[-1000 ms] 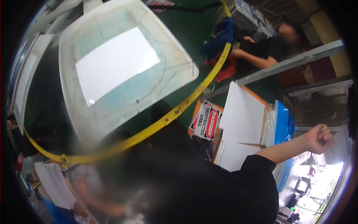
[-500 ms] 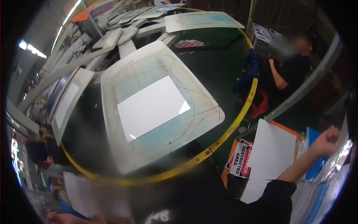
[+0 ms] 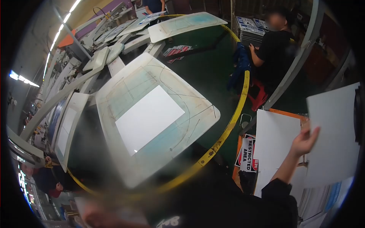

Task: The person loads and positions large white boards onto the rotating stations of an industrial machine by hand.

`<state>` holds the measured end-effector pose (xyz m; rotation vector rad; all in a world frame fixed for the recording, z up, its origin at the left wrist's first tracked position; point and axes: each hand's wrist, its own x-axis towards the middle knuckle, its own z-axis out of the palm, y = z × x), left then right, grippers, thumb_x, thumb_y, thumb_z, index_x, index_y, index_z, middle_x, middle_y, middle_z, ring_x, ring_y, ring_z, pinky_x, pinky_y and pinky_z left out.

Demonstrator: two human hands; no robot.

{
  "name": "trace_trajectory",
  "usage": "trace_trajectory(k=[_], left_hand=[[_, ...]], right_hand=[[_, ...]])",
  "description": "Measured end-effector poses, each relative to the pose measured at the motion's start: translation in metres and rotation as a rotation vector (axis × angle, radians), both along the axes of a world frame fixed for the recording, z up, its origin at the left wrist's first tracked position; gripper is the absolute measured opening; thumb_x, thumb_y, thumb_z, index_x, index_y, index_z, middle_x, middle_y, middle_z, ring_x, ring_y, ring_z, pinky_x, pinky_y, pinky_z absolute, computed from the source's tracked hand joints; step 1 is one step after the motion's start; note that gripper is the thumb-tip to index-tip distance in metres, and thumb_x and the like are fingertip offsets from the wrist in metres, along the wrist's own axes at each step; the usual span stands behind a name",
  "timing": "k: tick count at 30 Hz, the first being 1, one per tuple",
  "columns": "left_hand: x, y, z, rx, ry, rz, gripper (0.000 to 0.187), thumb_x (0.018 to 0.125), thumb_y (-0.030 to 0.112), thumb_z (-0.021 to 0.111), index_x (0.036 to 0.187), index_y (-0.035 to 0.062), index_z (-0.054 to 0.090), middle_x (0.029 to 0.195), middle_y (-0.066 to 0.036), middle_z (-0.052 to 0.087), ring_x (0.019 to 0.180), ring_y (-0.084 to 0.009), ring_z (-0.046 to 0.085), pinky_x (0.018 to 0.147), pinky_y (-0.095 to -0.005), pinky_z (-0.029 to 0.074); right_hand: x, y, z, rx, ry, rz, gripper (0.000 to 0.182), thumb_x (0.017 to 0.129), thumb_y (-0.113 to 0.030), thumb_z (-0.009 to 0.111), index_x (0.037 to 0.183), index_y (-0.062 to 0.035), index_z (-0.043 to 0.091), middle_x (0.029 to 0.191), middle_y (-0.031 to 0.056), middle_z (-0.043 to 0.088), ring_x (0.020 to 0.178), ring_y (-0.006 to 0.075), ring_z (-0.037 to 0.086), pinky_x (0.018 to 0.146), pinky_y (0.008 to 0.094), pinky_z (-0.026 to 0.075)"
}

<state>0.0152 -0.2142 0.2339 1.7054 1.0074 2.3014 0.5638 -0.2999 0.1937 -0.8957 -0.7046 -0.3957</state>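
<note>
Nearest, the left hand (image 3: pixel 97 216) is a blur low in the view, just by some pale sheets (image 3: pixel 138 216); I cannot tell whether it is spread, pressed together or pinching. The right hand (image 3: pixel 305 140) was curled like a fist a second ago and now shows its fingers more extended, over the left edge of a raised white panel (image 3: pixel 334 133) whose broad face has come into view – so the handling looks centred on that panel; whether the fingers pinch it, I cannot tell.

Below and behind that hand lie more white panels (image 3: pixel 277 133), with a "RESTRICTED AREA" sign (image 3: pixel 248 155) just beside them; ahead, inside a curved yellow rail (image 3: pixel 213 152), a stained, line-marked board (image 3: pixel 178 79) carries one blank white sheet (image 3: pixel 150 119), lying flat, its place on the board unchanged.

Beyond, another board (image 3: pixel 186 26) sits with no sheet on it, red-and-white signs (image 3: pixel 177 53) lie below it, and a co-worker (image 3: pixel 275 49) stands by stacked printed panels (image 3: pixel 249 26); farther off – another person (image 3: pixel 154 5) and a row of ceiling lights (image 3: pixel 61 30).
</note>
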Motion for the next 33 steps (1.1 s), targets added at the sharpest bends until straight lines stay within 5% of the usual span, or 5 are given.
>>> trace_trajectory(k=[1,7,10,20,33], left_hand=[[0.033,0.002,-0.005,-0.067,0.592,0.46,0.022,0.089,0.018,0.039,0.083,0.0,0.052,0.068,-0.006,0.048,0.066,-0.0184,0.048,0.063,-0.0305,0.04],[-0.004,-0.012,-0.056,-1.495,1.127,-0.709,0.051,0.081,0.026,0.064,0.123,0.0004,0.048,0.118,-0.016,0.054,0.11,-0.0268,0.051,0.093,-0.0353,0.038],[-0.005,-0.016,-0.069,-1.105,1.228,0.047,0.058,0.09,0.043,0.038,0.085,-0.009,0.064,0.074,-0.018,0.066,0.066,-0.0301,0.063,0.075,-0.0439,0.047],[0.049,-0.029,-0.126,-1.373,1.027,-1.099,0.067,0.087,0.05,0.049,0.133,0.0027,0.037,0.135,-0.019,0.04,0.128,-0.0313,0.035,0.105,-0.0373,0.029],[0.044,-0.027,-0.341,-1.617,1.296,-0.403,0.11,0.07,0.064,0.06,0.143,0.0069,0.001,0.147,-0.024,-0.005,0.135,-0.0435,-0.009,0.103,-0.0627,0.006]], right_hand=[[0.002,-0.017,-0.023,-0.094,-0.075,-0.033,0.014,0.091,-0.012,0.046,0.079,-0.0067,0.051,0.06,0.0008,0.035,0.052,0.009,0.033,0.047,0.0199,0.025],[-0.001,-0.032,0.027,-0.163,-0.213,-0.646,0.031,0.092,-0.018,0.041,0.062,-0.0094,0.037,0.056,0.0022,0.035,0.052,0.0109,0.035,0.049,0.0208,0.024],[-0.022,-0.017,0.044,-0.012,-0.102,-0.526,0.038,0.092,-0.029,0.036,0.059,-0.0114,0.029,0.055,0.0019,0.028,0.051,0.0114,0.033,0.056,0.0241,0.026],[-0.07,0.028,0.01,-0.361,-0.249,-0.73,0.047,0.093,-0.037,0.031,0.053,-0.0123,0.032,0.048,0.0,0.034,0.044,0.0118,0.035,0.048,0.0212,0.026],[-0.065,0.04,0.004,-0.232,-0.049,-0.746,0.044,0.09,-0.037,0.041,0.053,-0.0134,0.036,0.05,-0.0009,0.036,0.045,0.0106,0.041,0.052,0.0201,0.031]])
